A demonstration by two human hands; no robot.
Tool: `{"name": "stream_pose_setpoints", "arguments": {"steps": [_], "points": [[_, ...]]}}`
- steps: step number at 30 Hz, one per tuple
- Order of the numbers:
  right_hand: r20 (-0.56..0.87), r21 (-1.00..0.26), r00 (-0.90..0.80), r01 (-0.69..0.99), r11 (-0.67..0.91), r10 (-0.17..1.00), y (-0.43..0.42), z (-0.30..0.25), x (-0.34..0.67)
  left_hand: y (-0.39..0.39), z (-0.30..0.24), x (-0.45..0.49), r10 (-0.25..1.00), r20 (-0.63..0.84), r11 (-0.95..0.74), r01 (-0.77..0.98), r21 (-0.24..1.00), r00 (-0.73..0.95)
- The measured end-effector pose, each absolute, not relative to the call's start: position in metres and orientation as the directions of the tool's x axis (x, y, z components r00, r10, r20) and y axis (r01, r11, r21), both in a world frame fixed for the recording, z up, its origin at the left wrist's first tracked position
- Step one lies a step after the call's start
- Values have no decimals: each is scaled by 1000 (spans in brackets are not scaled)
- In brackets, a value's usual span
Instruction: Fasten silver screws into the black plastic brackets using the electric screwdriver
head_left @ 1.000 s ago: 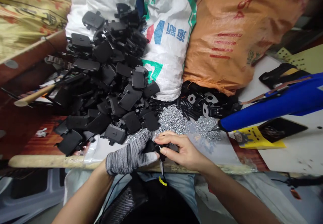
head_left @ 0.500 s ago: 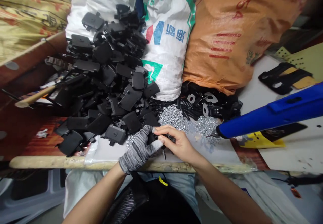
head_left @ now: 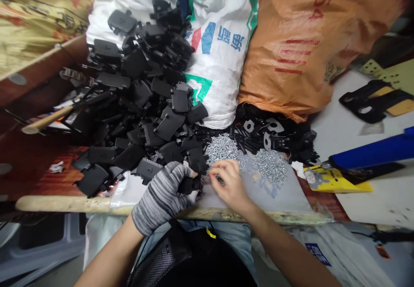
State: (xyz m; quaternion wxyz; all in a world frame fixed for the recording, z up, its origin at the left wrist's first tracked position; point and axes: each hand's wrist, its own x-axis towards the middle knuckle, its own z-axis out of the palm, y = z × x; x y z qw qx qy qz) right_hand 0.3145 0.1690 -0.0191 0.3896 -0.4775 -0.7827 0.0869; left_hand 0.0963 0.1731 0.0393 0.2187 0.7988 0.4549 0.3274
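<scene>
My left hand, in a grey striped glove with bare fingertips, grips a small black plastic part just above the table's front edge. Most of that part is hidden by the glove. Beside it, a short gap away, my right hand is bare, its fingers curled and the thumb close to the index fingertip. Whatever they may pinch is too small to make out. Directly behind the right hand lies a heap of small silver screws. A second heap of screws is to its right.
Black plastic covers pile up at left and centre, against white sacks. An orange sack stands behind black parts with metal plates. At right lies a blue electric screwdriver over a yellow packet. A wooden handle juts out left.
My hands have come apart: the left moved slightly left with the black part, the right let go of it. The blue screwdriver has moved right and lower, away from the screws.
</scene>
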Motion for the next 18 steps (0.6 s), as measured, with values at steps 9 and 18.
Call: {"name": "stream_pose_setpoints", "arguments": {"steps": [9, 18], "points": [[587, -608, -253, 489, 626, 769, 160, 45, 312, 171, 45, 113, 869, 338, -483, 472, 737, 361], [925, -368, 339, 911, 185, 173, 166, 72, 419, 157, 1, 170, 916, -106, 119, -8, 993, 387]]}}
